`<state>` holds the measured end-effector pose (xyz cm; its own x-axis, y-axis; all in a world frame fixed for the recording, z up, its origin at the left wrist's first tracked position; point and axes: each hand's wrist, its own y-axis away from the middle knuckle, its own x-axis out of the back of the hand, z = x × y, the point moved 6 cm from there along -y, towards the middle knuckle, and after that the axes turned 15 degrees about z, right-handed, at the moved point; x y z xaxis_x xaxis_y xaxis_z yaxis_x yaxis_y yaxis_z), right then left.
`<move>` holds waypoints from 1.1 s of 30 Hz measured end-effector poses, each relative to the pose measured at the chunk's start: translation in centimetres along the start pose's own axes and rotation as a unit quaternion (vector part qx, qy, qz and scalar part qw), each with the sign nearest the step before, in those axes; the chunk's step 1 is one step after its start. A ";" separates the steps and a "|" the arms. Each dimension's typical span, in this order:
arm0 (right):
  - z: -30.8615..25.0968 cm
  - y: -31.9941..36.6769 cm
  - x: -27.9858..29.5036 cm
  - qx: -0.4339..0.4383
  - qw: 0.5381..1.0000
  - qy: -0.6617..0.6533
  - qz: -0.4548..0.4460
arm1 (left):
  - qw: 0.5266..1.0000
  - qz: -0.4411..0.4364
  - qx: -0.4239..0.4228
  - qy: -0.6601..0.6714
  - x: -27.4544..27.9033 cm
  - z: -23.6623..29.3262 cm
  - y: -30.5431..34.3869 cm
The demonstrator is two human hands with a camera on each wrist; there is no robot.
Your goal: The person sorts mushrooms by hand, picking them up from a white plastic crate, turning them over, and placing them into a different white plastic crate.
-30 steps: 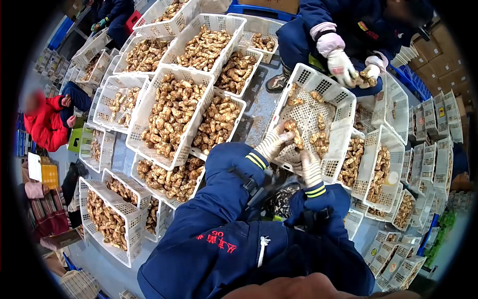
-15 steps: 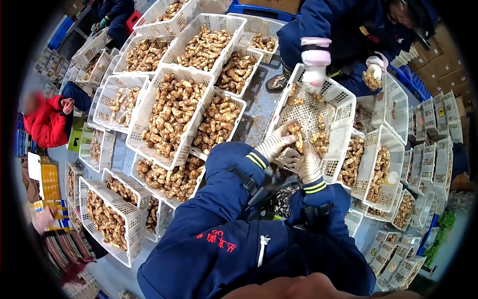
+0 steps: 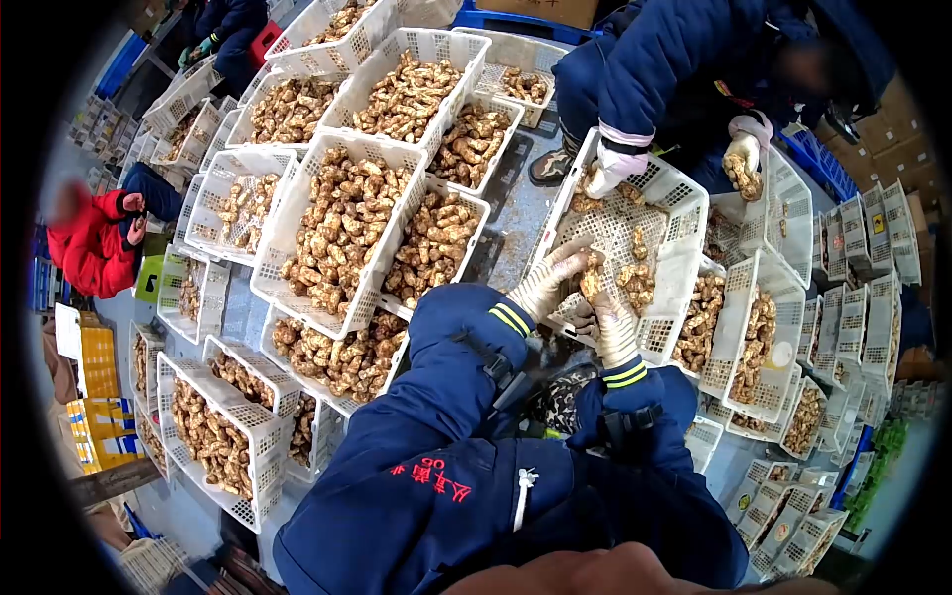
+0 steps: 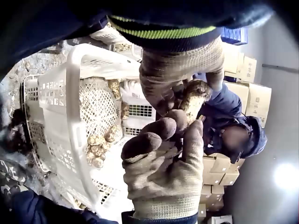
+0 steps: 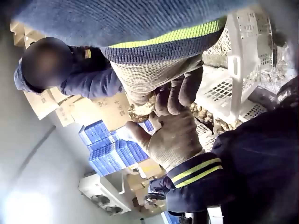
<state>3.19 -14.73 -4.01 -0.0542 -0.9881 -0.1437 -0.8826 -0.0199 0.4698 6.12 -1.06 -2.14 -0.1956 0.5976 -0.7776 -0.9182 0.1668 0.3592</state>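
Note:
Over the near end of a white perforated crate, my gloved left hand and right hand meet at one brown-and-cream mushroom. In the left wrist view the mushroom shows a dark cap and paler stem. The left hand grips it between thumb and fingers, and the right hand holds its lower part with bent fingers and thumb. The right wrist view shows part of the mushroom against the right fingers. Some loose mushrooms lie in the crate below.
Across the crate, another person reaches a gloved hand inside and holds mushrooms in the other. Filled crates stand stacked on the left and right. A person in red sits far left.
The mushroom has been turned between my hands, with less of it visible from above now. The person opposite has moved one hand from near their lap into the crate.

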 end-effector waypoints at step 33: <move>-4.8 2.2 0.7 0.341 0.875 0.310 0.151 | 0.973 0.047 0.002 -0.226 0.4 -0.6 0.4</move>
<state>3.45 -16.23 1.07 -0.2555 -0.8299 0.4960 -0.9566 0.1428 -0.2539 5.49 -1.19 -2.63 -0.1055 0.8943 -0.4348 -0.9021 0.0978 0.4202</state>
